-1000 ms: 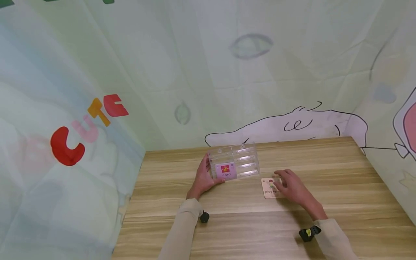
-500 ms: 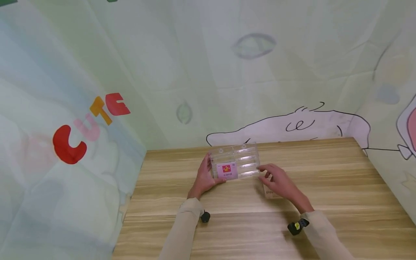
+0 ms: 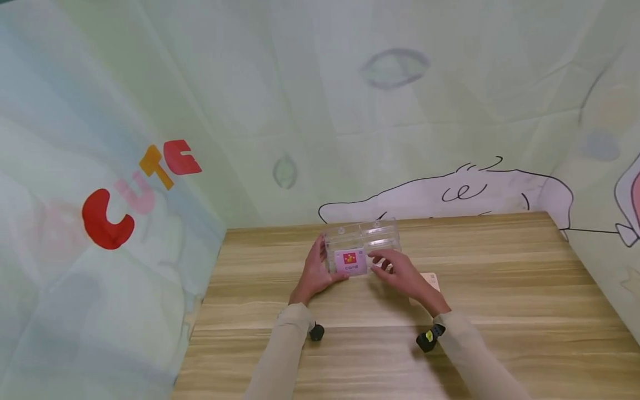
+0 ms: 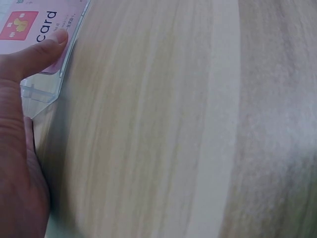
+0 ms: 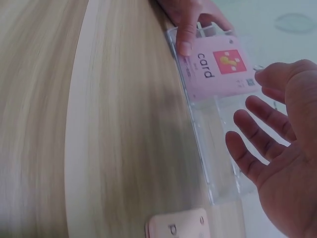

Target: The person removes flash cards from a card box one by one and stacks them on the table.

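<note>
A clear plastic rack with several ledges (image 3: pixel 381 232) stands tilted on the table. My left hand (image 3: pixel 316 273) grips its left side, the thumb (image 4: pixel 52 47) pressing on the lower front. A pink card printed "card" (image 3: pixel 351 266) lies in the rack's lower left part, beside that thumb. My right hand (image 3: pixel 400 273) is in front of the rack's right half, its fingers loosely bent near the pink card's right edge. Nothing shows between the right fingers (image 5: pixel 252 134). A pale orange card or small stack (image 5: pixel 181 225) lies on the table, partly hidden by my right forearm in the head view.
The wood-grain table (image 3: pixel 350 344) runs up to a printed cloth backdrop (image 3: pixel 280 111) behind and at both sides. A small black wrist camera (image 3: pixel 317 333) sits at the left cuff, another black camera (image 3: pixel 429 339) at the right cuff.
My right hand has moved left, from over the pale orange card to the rack beside the pink card. The left hand keeps its grip on the rack.
</note>
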